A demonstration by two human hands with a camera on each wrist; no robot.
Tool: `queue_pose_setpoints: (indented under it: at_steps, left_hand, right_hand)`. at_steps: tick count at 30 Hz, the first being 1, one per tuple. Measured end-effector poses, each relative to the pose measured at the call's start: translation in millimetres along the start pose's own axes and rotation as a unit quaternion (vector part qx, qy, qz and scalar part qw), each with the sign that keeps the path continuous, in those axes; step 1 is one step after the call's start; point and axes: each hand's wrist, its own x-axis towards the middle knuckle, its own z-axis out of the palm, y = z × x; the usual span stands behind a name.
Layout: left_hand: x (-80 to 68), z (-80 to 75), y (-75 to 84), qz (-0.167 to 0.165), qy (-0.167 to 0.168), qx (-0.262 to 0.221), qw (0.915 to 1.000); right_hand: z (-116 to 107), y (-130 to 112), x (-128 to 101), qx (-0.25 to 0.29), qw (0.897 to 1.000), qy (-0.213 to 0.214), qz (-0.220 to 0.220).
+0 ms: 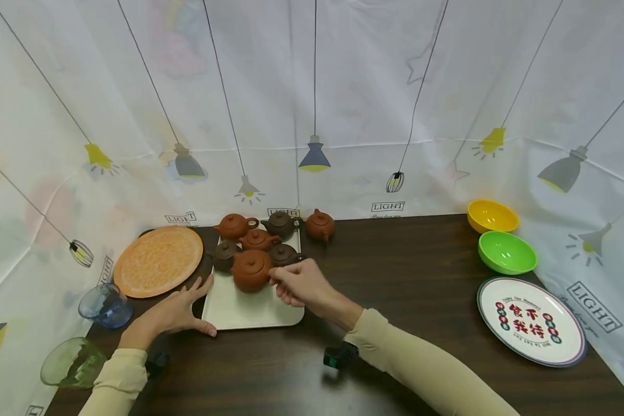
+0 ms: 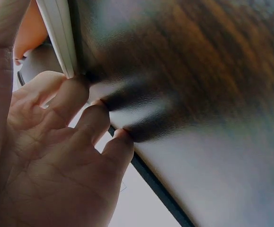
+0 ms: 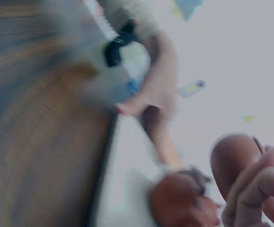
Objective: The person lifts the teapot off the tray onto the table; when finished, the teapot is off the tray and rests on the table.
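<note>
A white tray point(image 1: 249, 315) carries several small clay teapots, reddish brown and dark brown, crowded toward its far end. The largest, a reddish-brown teapot point(image 1: 252, 271), stands in front of the others. My right hand point(image 1: 304, 289) pinches it at its right side between thumb and forefinger; the other fingers are curled. In the right wrist view, curled fingers point(image 3: 255, 189) overlap a reddish-brown teapot point(image 3: 231, 158), blurred. At the tray's near left corner, my left hand point(image 1: 174, 315) is spread, thumb by the front edge and fingertips touching the left edge point(image 2: 61, 42).
One reddish-brown teapot point(image 1: 320, 225) stands right of the tray. On the left are an orange round plate point(image 1: 158, 262), a blue glass point(image 1: 106, 306) and a green glass point(image 1: 74, 364). At right are yellow point(image 1: 493, 216) and green bowls point(image 1: 507, 253) and a printed plate point(image 1: 531, 322).
</note>
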Motion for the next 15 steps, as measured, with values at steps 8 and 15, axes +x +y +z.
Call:
queue_pose_setpoints:
  at_steps: [8,15]
  left_hand:
    - [0.3,-4.4,1.6,-0.003,-0.003,0.002,1.0000]
    - [-1.7,-2.1,-1.8,-0.005,-0.007,-0.007,0.9999]
  right_hand:
    - [-94.0,-25.5,9.0,0.090,0.965,0.234,-0.078]
    - [-148.9,8.8,34.8,0.096,0.935,0.339,-0.033]
